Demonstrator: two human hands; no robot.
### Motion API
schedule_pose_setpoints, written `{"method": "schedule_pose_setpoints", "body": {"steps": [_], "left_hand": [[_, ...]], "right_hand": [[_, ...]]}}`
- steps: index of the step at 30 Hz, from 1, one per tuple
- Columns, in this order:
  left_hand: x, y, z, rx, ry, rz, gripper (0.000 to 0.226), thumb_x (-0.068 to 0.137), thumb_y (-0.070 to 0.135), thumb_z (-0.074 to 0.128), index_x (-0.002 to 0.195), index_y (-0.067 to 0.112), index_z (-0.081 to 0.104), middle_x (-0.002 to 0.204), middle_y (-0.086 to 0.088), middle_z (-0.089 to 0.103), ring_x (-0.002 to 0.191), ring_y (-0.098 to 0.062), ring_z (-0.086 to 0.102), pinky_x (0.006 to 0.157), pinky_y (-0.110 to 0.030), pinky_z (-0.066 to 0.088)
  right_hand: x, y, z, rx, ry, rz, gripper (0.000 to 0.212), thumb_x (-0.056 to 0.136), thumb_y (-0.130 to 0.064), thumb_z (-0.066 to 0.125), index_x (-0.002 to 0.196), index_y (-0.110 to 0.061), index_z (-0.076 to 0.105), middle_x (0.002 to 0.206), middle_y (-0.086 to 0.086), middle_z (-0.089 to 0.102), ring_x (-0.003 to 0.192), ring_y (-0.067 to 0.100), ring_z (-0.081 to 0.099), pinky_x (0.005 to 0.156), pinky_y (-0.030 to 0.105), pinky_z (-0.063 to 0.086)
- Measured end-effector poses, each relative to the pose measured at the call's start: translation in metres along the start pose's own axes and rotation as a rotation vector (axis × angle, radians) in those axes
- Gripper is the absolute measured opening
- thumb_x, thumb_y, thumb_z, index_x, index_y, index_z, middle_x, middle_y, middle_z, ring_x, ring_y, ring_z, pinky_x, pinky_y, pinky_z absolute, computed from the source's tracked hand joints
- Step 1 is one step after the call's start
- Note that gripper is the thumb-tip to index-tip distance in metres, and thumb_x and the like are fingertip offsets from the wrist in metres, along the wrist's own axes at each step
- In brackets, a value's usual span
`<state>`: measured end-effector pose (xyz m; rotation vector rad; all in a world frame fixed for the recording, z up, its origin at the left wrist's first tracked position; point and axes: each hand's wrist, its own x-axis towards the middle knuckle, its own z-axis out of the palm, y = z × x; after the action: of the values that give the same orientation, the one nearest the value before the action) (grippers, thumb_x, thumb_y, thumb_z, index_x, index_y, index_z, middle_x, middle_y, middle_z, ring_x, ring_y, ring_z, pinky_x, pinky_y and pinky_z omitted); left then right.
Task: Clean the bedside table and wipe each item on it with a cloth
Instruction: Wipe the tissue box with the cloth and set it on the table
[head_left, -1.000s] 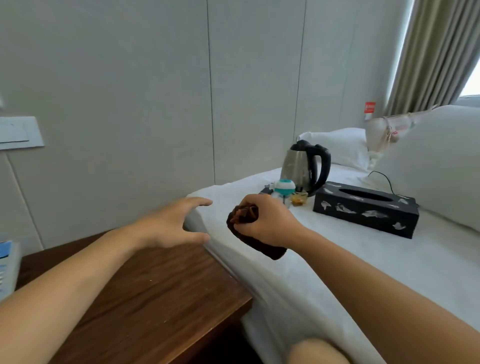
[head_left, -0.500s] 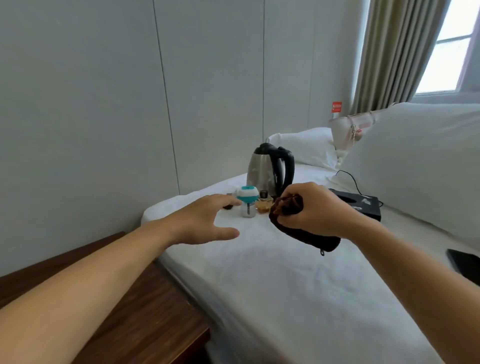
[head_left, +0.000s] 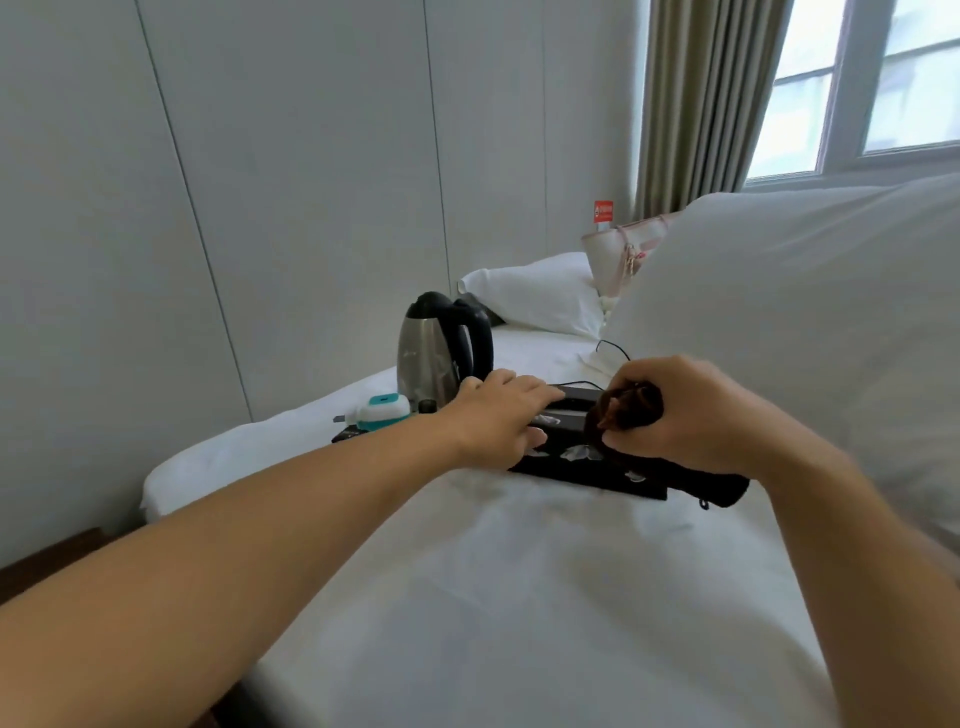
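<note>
Head view: left hand (head_left: 501, 415) rests with straight fingers on the black rectangular tissue box (head_left: 582, 465) with white pattern; right hand (head_left: 691, 415) grips a crumpled dark brown cloth (head_left: 631, 410) above it, on the white bed sheet (head_left: 519, 597). No writing is readable.

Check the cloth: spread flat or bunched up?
Bunched. The dark brown cloth is crumpled inside the right hand, fingers curled round it, one end hanging below over the black tissue box.

Tissue box (head_left: 582, 470) mostly hidden behind hands; small bottle (head_left: 427, 406) by kettle too small to ID.
</note>
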<state>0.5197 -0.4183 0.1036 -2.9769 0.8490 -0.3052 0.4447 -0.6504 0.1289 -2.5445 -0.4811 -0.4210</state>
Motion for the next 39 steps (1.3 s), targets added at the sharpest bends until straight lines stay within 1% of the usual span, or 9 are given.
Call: {"method": "schedule_pose_setpoints", "body": {"steps": [4,7,12,16,20,24,27,31,39], "left_hand": [[0.026,-0.017,0.0,-0.049,-0.116,-0.04,0.061,0.1,0.047,0.059,0.155,0.035,0.037,0.156,0.005,0.043,0.152,-0.025,0.02,0.119,-0.052,0.021],[0.036,-0.023,0.003,-0.059,-0.143,0.007,0.064,0.087,0.066,0.056,0.145,0.039,0.049,0.135,0.007,0.06,0.136,-0.022,0.045,0.11,-0.043,0.03],[0.044,-0.015,0.006,-0.07,-0.117,0.037,0.039,0.095,0.047,0.065,0.131,0.034,0.061,0.116,0.009,0.069,0.115,-0.02,0.06,0.11,-0.045,0.033],[0.032,-0.007,0.001,-0.066,-0.054,0.051,0.04,0.088,0.043,0.072,0.124,0.032,0.061,0.114,0.008,0.066,0.112,-0.02,0.058,0.101,-0.043,0.048],[-0.001,0.007,-0.034,0.023,0.041,0.093,0.043,0.078,0.046,0.073,0.118,0.033,0.064,0.104,0.012,0.068,0.105,-0.018,0.059,0.107,-0.045,0.046],[-0.063,0.01,-0.087,0.078,0.099,0.068,0.04,0.077,0.051,0.072,0.112,0.032,0.068,0.099,0.015,0.07,0.094,-0.012,0.059,0.09,-0.037,0.052],[-0.127,0.004,-0.12,0.082,0.127,-0.01,0.038,0.08,0.053,0.074,0.111,0.032,0.068,0.096,0.016,0.069,0.089,-0.01,0.058,0.08,-0.029,0.047],[-0.227,-0.014,-0.141,0.101,0.119,-0.183,0.039,0.081,0.058,0.07,0.11,0.032,0.069,0.095,0.018,0.069,0.087,-0.009,0.06,0.079,-0.028,0.045],[-0.428,-0.038,-0.131,0.133,0.08,-0.66,0.046,0.085,0.062,0.067,0.123,0.036,0.066,0.114,0.015,0.068,0.111,-0.018,0.051,0.093,-0.039,0.048]], "right_hand": [[0.003,0.011,0.0,0.03,0.023,-0.001,0.02,0.077,-0.037,0.082,0.093,-0.036,0.07,0.086,-0.015,0.069,0.081,0.002,0.065,0.075,0.03,0.058],[0.002,0.016,0.002,0.064,0.04,-0.004,0.02,0.078,-0.037,0.082,0.093,-0.037,0.069,0.086,-0.015,0.069,0.081,0.001,0.065,0.074,0.028,0.057],[-0.004,0.016,0.002,0.068,0.063,0.0,0.019,0.079,-0.035,0.082,0.094,-0.036,0.069,0.085,-0.013,0.07,0.081,0.002,0.065,0.076,0.032,0.058],[-0.014,0.007,-0.011,0.051,0.118,-0.055,0.016,0.08,-0.038,0.079,0.092,-0.038,0.069,0.082,-0.016,0.07,0.081,0.003,0.066,0.075,0.038,0.059],[-0.033,-0.02,-0.035,0.108,0.245,-0.17,0.02,0.077,-0.038,0.081,0.094,-0.04,0.069,0.083,-0.023,0.07,0.083,-0.001,0.066,0.074,0.029,0.056],[-0.05,-0.059,-0.041,0.123,0.287,-0.283,0.027,0.076,-0.035,0.084,0.095,-0.044,0.067,0.085,-0.021,0.069,0.085,0.003,0.064,0.074,0.032,0.055],[-0.053,-0.091,-0.025,0.143,0.31,-0.354,0.03,0.076,-0.035,0.085,0.098,-0.044,0.066,0.087,-0.023,0.065,0.089,0.003,0.059,0.076,0.035,0.053],[-0.052,-0.146,0.015,0.232,0.251,-0.487,0.029,0.078,-0.03,0.084,0.1,-0.04,0.068,0.091,-0.034,0.061,0.092,0.001,0.055,0.073,0.017,0.043],[-0.062,-0.29,0.1,0.381,-0.004,-0.761,0.026,0.081,-0.029,0.08,0.103,-0.037,0.068,0.081,-0.029,0.059,0.089,0.009,0.056,0.076,0.032,0.049]]}}
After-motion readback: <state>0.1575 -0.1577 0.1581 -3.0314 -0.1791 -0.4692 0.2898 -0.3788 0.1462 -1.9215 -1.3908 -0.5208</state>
